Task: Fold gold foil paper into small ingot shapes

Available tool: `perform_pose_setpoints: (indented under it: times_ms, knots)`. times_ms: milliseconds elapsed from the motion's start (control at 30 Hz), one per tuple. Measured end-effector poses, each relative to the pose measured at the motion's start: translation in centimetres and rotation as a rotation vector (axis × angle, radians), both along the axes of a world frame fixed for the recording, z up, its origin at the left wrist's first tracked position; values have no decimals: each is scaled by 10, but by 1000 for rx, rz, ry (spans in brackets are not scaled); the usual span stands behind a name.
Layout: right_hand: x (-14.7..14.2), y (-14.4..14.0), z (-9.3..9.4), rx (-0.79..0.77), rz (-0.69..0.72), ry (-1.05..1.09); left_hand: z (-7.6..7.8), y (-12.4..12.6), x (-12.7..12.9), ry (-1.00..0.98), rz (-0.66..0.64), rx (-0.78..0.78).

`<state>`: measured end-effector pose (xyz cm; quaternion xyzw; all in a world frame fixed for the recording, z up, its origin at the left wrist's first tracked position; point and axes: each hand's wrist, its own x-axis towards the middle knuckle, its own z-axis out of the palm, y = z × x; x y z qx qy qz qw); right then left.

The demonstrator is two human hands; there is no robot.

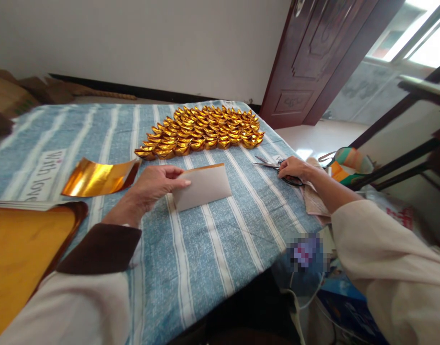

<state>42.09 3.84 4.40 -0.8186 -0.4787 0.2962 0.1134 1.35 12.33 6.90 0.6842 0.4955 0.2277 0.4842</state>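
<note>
My left hand [158, 184] pinches the left end of a folded sheet of gold foil paper [205, 186], its pale side facing me and a thin gold edge showing along the top. At the right of the table, my right hand [294, 170] is closed around the dark handles of a pair of scissors [268, 164], whose blades point left. A loose, curled gold foil sheet [99, 178] lies left of my left hand. Beyond both hands sit many folded gold foil ingots [205, 129], packed in close rows.
A blue-and-white striped cloth [220, 249] covers the table. At the left edge lies a large stack of yellow-gold sheets [22, 254]. A cloth [315, 199] lies at the right edge, near a colourful bag [353, 163]. Cardboard [15, 96] stands behind left; a door [309, 62] is behind right.
</note>
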Motion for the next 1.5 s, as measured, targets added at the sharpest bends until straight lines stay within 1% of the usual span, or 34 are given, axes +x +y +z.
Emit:
perform_pose_setpoints:
  times_ms: [67, 100, 233, 367, 500, 633, 767, 833, 933, 1033, 1100, 1200, 1300, 1367, 1433, 1500]
  knots:
    - [0, -1, -2, 11, -25, 29, 2, -2, 0, -61, -15, -97]
    - [1, -1, -3, 16, -36, 40, 2, -3, 0, -74, -16, -120]
    - [1, -1, -6, 37, -73, 69, -5, -2, -3, -84, 11, -119]
    - [0, -3, -4, 72, -58, 114, -10, -4, -6, -141, -54, -98]
    - [-3, -8, 8, 147, 41, 188, -6, -11, -5, -162, -108, -123]
    - [-13, -12, 23, 247, 138, 253, -2, -16, -5, -169, -147, -130]
    - [-27, -15, 32, 371, 269, 343, 1, -22, -9, -127, -244, -110]
    - [-30, -19, 33, 393, 355, 294, 4, -25, -11, -109, -303, -85]
    - [-28, -27, 30, 373, 454, 148, 7, -30, -14, -90, -382, -82]
    - [-22, -34, 21, 297, 533, 102, 8, -33, -16, -84, -413, -96]
    - [-21, -37, 15, 280, 572, 77, 7, -33, -17, -92, -415, -85]
    - [-25, -36, 6, 289, 553, 15, 8, -32, -18, -90, -423, -68]
    - [-37, -29, 0, 309, 541, -36, 10, -30, -17, -66, -409, -61]
    - [-48, -22, -4, 318, 556, -44, 12, -29, -16, -54, -354, -63]
    - [-59, -15, -7, 320, 574, -52, 12, -28, -14, -53, -258, -65]
    - [-69, -10, -8, 318, 584, -69, 9, -27, -13, -38, -147, -45]
